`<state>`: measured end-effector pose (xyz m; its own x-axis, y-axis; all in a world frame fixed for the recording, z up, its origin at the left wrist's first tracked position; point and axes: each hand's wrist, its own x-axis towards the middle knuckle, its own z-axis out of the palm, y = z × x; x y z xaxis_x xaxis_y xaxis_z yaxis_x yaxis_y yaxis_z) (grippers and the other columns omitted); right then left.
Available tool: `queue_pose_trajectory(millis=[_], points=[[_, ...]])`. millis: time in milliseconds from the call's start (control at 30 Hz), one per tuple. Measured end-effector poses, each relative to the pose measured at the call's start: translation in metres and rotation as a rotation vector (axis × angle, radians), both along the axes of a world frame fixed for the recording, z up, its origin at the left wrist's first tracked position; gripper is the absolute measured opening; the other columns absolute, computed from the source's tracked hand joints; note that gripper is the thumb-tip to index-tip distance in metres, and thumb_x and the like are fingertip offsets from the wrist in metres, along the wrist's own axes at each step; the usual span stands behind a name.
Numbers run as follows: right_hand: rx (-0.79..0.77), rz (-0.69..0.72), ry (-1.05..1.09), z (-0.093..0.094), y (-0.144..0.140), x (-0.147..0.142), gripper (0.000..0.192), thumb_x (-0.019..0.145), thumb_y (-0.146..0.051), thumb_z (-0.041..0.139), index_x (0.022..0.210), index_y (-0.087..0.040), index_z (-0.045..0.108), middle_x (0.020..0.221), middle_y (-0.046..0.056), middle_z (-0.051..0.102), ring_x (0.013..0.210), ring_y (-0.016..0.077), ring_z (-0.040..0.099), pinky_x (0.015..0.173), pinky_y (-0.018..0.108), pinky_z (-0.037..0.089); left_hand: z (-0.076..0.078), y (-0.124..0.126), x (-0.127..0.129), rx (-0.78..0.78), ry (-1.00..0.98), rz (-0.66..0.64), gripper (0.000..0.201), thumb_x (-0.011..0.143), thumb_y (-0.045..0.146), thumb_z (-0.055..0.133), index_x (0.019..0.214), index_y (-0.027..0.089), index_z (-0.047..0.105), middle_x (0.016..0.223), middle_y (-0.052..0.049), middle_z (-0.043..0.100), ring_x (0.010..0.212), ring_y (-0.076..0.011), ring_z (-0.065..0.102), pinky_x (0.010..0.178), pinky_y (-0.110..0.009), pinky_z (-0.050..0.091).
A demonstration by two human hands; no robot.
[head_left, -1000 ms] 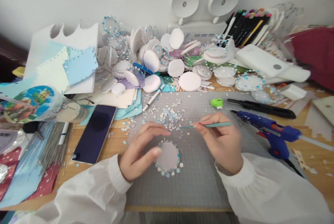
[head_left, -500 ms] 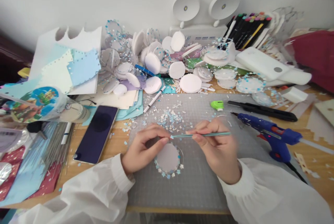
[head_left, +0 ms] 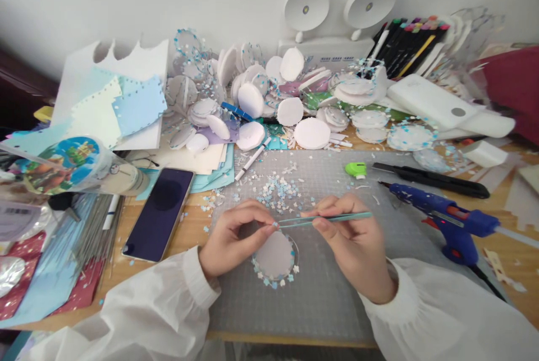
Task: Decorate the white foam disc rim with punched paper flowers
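- Left hand [head_left: 236, 240]: thumb and fingertips pinched together on a small flower [head_left: 275, 225], just above the round disc [head_left: 273, 254].
- Right hand [head_left: 351, 246]: fingers closed around green tweezers [head_left: 346, 216], whose tips stand slightly apart beside the flower.
- The disc, edged with flowers, lies on the gray mat [head_left: 324, 299], below a loose flower pile [head_left: 280, 191].

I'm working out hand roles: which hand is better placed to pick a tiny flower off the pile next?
Probably the right hand: it holds the tweezers, whose tips lie near the pile of tiny flowers. The left hand seems busy, pinching a small blue piece by the round disc.
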<state>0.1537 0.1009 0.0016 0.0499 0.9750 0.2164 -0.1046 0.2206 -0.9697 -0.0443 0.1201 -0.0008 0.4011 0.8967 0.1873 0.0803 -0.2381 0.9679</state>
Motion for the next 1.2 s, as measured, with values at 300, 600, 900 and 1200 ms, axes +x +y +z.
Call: queue_pose_trajectory(millis=[300,600,900,1200], points=[[-0.065,-0.011,-0.014,0.001,0.002,-0.001,0.014,0.080,-0.028,0.069,0.076,-0.022,0.056,0.072,0.000,0.064,0.070,0.0158,0.069,0.064,0.027,0.056,0.001,-0.001,0.000,0.041,0.025,-0.025,0.008,0.083,0.020,0.062,0.083,0.015,0.068,0.079,-0.008,0.067,0.076,-0.0170,0.061,0.070,-0.031,0.050],[-0.129,0.006,-0.023,-0.003,0.002,0.000,0.017,0.079,-0.032,0.069,0.075,-0.022,0.056,0.068,-0.001,0.059,0.066,0.0141,0.063,0.061,0.027,0.052,-0.001,-0.001,0.000,0.041,0.044,-0.058,0.006,0.083,0.017,0.062,0.083,0.015,0.068,0.079,-0.007,0.066,0.076,-0.0157,0.060,0.070,-0.029,0.048],[-0.121,-0.029,0.046,-0.012,0.011,0.010,0.017,0.080,-0.030,0.068,0.074,-0.022,0.054,0.068,-0.002,0.056,0.064,0.0131,0.059,0.061,0.028,0.050,-0.001,-0.001,-0.002,0.023,0.035,-0.037,0.011,0.086,0.020,0.059,0.082,0.015,0.068,0.078,-0.007,0.065,0.076,-0.0155,0.059,0.070,-0.029,0.047],[0.628,-0.170,-0.480,0.024,-0.002,0.000,0.023,0.074,-0.003,0.068,0.084,-0.022,0.058,0.077,0.002,0.068,0.071,0.0172,0.064,0.066,0.035,0.054,0.001,-0.002,-0.008,-0.051,-0.062,0.023,0.025,0.088,0.033,0.058,0.079,0.016,0.074,0.066,-0.005,0.060,0.064,-0.0133,0.050,0.060,-0.026,0.040]])
